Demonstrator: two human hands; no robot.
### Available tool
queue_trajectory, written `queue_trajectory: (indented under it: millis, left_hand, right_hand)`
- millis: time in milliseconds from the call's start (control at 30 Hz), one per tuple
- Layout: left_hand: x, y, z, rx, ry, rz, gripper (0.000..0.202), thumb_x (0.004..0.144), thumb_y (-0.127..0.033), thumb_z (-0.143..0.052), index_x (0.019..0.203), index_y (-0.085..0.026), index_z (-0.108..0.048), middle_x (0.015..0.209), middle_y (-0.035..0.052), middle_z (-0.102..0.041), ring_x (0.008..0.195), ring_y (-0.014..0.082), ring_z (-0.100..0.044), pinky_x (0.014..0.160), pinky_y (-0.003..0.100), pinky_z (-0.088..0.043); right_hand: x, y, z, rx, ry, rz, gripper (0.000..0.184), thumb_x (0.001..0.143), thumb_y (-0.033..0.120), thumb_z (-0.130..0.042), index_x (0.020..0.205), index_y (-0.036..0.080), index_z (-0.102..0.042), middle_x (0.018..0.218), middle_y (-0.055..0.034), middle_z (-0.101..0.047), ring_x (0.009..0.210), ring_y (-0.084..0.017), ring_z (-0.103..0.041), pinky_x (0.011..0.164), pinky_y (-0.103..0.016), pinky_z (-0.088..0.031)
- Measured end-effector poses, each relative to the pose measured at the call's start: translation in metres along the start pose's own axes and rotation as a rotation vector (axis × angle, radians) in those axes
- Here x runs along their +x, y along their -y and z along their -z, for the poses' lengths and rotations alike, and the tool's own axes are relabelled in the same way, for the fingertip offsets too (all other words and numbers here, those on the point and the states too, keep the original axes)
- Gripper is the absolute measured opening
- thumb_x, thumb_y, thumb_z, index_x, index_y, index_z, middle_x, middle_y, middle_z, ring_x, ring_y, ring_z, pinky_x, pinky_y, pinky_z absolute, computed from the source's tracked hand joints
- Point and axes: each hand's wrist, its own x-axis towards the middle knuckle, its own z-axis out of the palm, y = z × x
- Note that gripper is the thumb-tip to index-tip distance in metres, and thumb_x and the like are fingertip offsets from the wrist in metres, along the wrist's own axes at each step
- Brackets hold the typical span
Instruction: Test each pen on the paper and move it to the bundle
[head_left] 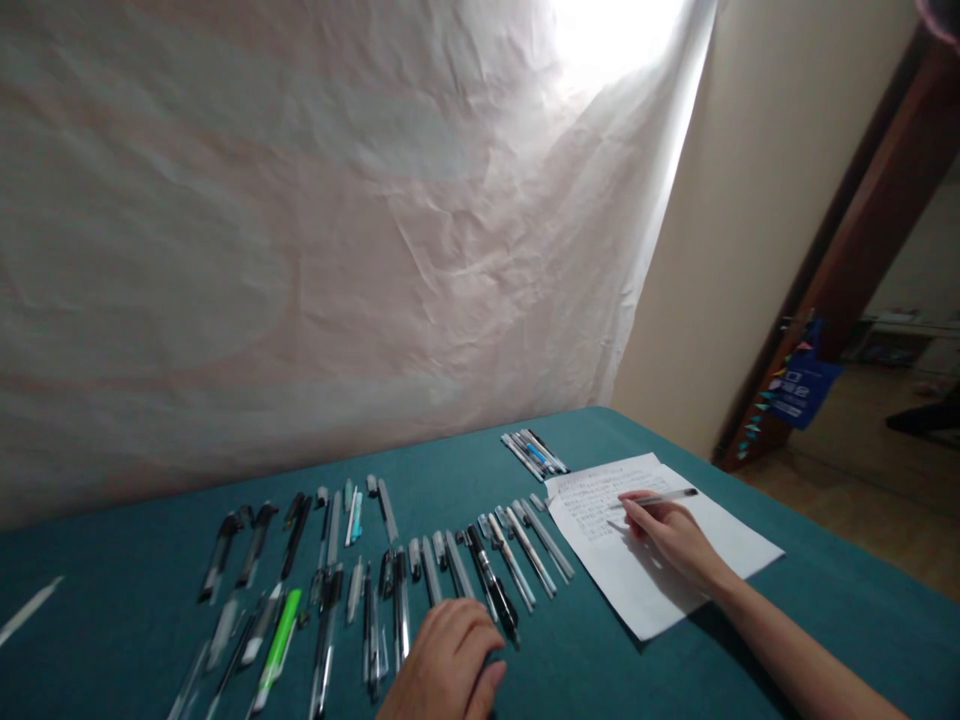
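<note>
My right hand (671, 535) rests on a white sheet of paper (660, 580) with handwriting near its top, fingers closed round a pen (660, 497) whose tip touches the page. At the bottom edge, my left hand (450, 670) lies on the teal table (825, 620), fingers curled down beside a black pen (493, 584); whether it holds anything is not visible. Several pens (330, 580) lie in rows across the table to the left of the paper.
A small bunch of pens (535, 453) lies behind the paper. A bright green marker (277, 645) is at the lower left. A wrinkled white sheet (300, 230) hangs behind the table. A doorway with a blue bag (802, 385) is at the right.
</note>
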Motion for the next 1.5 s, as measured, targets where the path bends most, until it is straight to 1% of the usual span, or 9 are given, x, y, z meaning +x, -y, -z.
queue_trajectory:
  millis: [67, 100, 167, 267, 367, 567, 767, 1000, 1500]
  left_hand:
    - [0.0, -0.001, 0.001, -0.005, 0.01, 0.006, 0.015, 0.084, -0.019, -0.042, 0.092, -0.017, -0.053, 0.091, 0.0074, -0.059, 0.09, 0.0203, -0.053, 0.08, 0.036, -0.044]
    - [0.0, -0.001, 0.001, -0.009, 0.012, 0.011, 0.015, 0.084, -0.019, -0.042, 0.093, -0.017, -0.053, 0.091, 0.0072, -0.059, 0.089, 0.0203, -0.053, 0.08, 0.036, -0.044]
    - [0.0, -0.002, 0.002, -0.016, 0.011, 0.014, 0.015, 0.084, -0.019, -0.042, 0.093, -0.017, -0.053, 0.091, 0.0069, -0.059, 0.089, 0.02, -0.053, 0.08, 0.036, -0.044]
    - [-0.002, -0.002, 0.002, -0.017, -0.003, 0.01, 0.015, 0.084, -0.019, -0.042, 0.093, -0.017, -0.053, 0.091, 0.0068, -0.058, 0.088, 0.02, -0.053, 0.079, 0.036, -0.044]
    - [-0.003, -0.001, 0.0, -0.019, -0.021, 0.002, 0.015, 0.084, -0.02, -0.043, 0.094, -0.018, -0.053, 0.091, 0.0065, -0.058, 0.089, 0.0198, -0.053, 0.079, 0.035, -0.045]
    - [-0.003, -0.002, 0.0, -0.032, -0.008, 0.022, 0.015, 0.085, -0.021, -0.042, 0.095, -0.018, -0.053, 0.094, 0.0067, -0.058, 0.093, 0.0199, -0.052, 0.083, 0.037, -0.043]
    - [-0.005, -0.004, 0.001, -0.034, -0.001, 0.049, 0.017, 0.085, -0.022, -0.042, 0.097, -0.018, -0.053, 0.097, 0.0071, -0.058, 0.095, 0.0201, -0.052, 0.084, 0.037, -0.044]
    - [-0.008, 0.003, -0.007, 0.053, -0.09, 0.116, 0.024, 0.084, -0.024, -0.045, 0.106, -0.021, -0.053, 0.109, 0.0074, -0.058, 0.107, 0.0231, -0.05, 0.091, 0.041, -0.043]
    - [-0.012, 0.006, -0.011, 0.048, -0.097, 0.108, 0.025, 0.083, -0.023, -0.046, 0.107, -0.021, -0.054, 0.11, 0.007, -0.058, 0.109, 0.0232, -0.049, 0.092, 0.042, -0.043]
  right_hand:
    - [-0.001, 0.002, -0.001, -0.024, -0.008, 0.01, 0.039, 0.08, 0.047, -0.048, 0.061, 0.016, -0.063, 0.072, -0.0059, -0.067, 0.069, -0.019, -0.061, 0.063, -0.027, -0.045]
    - [-0.001, 0.004, -0.002, -0.028, -0.013, 0.017, 0.038, 0.079, 0.047, -0.05, 0.059, 0.017, -0.062, 0.076, -0.0061, -0.067, 0.074, -0.02, -0.062, 0.067, -0.027, -0.045]
    - [-0.002, 0.007, -0.003, -0.022, -0.01, 0.024, 0.032, 0.078, 0.045, -0.051, 0.068, 0.018, -0.064, 0.076, -0.0048, -0.068, 0.075, -0.02, -0.062, 0.071, -0.028, -0.044]
    - [-0.003, 0.006, -0.005, 0.018, 0.024, 0.016, 0.028, 0.076, 0.044, -0.052, 0.081, 0.018, -0.062, 0.067, -0.0028, -0.066, 0.066, -0.02, -0.063, 0.062, -0.028, -0.046]
    - [-0.002, -0.001, -0.007, 0.074, 0.009, -0.003, 0.023, 0.075, 0.042, -0.053, 0.076, 0.019, -0.056, 0.061, -0.0014, -0.064, 0.063, -0.02, -0.064, 0.057, -0.026, -0.045]
    - [-0.001, -0.016, -0.009, 0.083, -0.05, -0.041, 0.022, 0.077, 0.041, -0.049, 0.069, 0.021, -0.046, 0.056, 0.0002, -0.062, 0.061, -0.019, -0.063, 0.056, -0.026, -0.044]
    - [-0.002, -0.018, -0.01, -0.017, -0.064, 0.003, 0.021, 0.078, 0.037, -0.048, 0.066, 0.02, -0.048, 0.056, 0.0, -0.063, 0.055, -0.016, -0.058, 0.054, -0.025, -0.042]
    - [-0.002, -0.016, -0.009, -0.116, -0.055, 0.051, 0.021, 0.078, 0.036, -0.047, 0.064, 0.021, -0.047, 0.054, 0.0012, -0.06, 0.05, -0.014, -0.054, 0.051, -0.025, -0.038]
    - [-0.001, -0.016, -0.009, -0.088, -0.051, 0.053, 0.02, 0.078, 0.035, -0.046, 0.065, 0.021, -0.046, 0.054, 0.0018, -0.059, 0.051, -0.014, -0.054, 0.052, -0.025, -0.038]
